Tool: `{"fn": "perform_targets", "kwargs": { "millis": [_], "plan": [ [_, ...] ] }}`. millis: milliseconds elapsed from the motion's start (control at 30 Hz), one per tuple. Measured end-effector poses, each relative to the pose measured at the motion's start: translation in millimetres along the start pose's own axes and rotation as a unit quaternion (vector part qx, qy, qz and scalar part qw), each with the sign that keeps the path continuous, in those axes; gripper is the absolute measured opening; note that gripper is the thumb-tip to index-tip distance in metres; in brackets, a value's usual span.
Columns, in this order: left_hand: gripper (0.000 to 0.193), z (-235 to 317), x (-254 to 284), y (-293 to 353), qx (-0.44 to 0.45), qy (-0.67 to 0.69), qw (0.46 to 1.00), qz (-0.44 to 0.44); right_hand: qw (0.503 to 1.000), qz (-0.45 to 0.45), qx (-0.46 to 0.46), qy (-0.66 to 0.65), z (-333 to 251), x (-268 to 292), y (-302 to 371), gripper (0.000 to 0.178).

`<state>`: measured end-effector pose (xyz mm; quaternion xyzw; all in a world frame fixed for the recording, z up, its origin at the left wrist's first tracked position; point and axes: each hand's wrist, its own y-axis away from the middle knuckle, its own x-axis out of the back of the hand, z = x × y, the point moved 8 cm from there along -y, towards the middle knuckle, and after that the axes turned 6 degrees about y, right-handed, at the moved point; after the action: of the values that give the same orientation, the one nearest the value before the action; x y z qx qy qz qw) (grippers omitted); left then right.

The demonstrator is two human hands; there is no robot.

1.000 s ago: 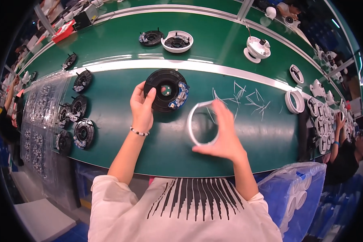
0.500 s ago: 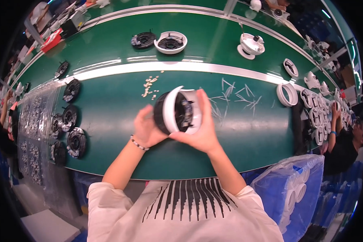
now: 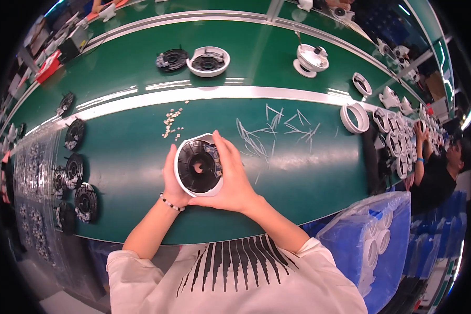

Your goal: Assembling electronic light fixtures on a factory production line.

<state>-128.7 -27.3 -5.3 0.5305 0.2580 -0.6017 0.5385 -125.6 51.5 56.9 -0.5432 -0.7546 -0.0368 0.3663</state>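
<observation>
Held between both hands over the near part of the green table is a round white housing [image 3: 206, 138]. A black disc-shaped part [image 3: 187, 168] with a central hole sits inside it, facing up, and a small circuit board [image 3: 214, 157] shows along the disc's right side. My left hand [image 3: 172, 182] is wrapped round the housing's left side, with a beaded bracelet at the wrist. Around the right side and lower edge curls my right hand [image 3: 233, 180], fingers at the far rim. The housing's underside is hidden.
Small pale pieces [image 3: 171, 121] and thin clear strips [image 3: 267, 137] lie beyond my hands. Black disc parts [image 3: 86, 202] stand at left beside clear trays [image 3: 34, 172]. A white ring [image 3: 355, 118] and several white housings are at right, above a plastic-lined blue bin [image 3: 345, 246]. A co-worker [image 3: 439, 178] sits far right.
The housing has turned from its side so that the black disc's face points up, and it has come lower and left. My left hand has closed from loosely spread fingers onto its side.
</observation>
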Motion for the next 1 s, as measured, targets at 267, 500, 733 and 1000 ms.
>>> {"fn": "perform_targets", "kwargs": {
  "millis": [267, 500, 733, 1000],
  "plan": [
    [0.08, 8.5, 10.7, 3.5, 0.075, 0.055, 0.992, -0.087, 0.987, -0.119, 0.087, 0.068, -25.1, -4.2, -20.5, 0.119],
    [0.079, 13.5, 7.2, 7.7, 0.05, 0.028, 0.991, -0.118, 0.985, -0.123, 0.097, 0.069, -26.0, -7.2, -21.0, 0.117],
    [0.06, 16.9, 9.4, 10.8, 0.004, 0.006, 0.996, -0.084, 0.997, -0.04, 0.056, 0.047, -20.6, -5.2, -18.2, 0.116],
    [0.062, 14.9, 5.5, 12.8, -0.065, 0.003, 0.995, -0.076, 0.986, 0.102, 0.055, 0.117, -19.4, -13.2, 7.7, 0.105]
  ]
}}
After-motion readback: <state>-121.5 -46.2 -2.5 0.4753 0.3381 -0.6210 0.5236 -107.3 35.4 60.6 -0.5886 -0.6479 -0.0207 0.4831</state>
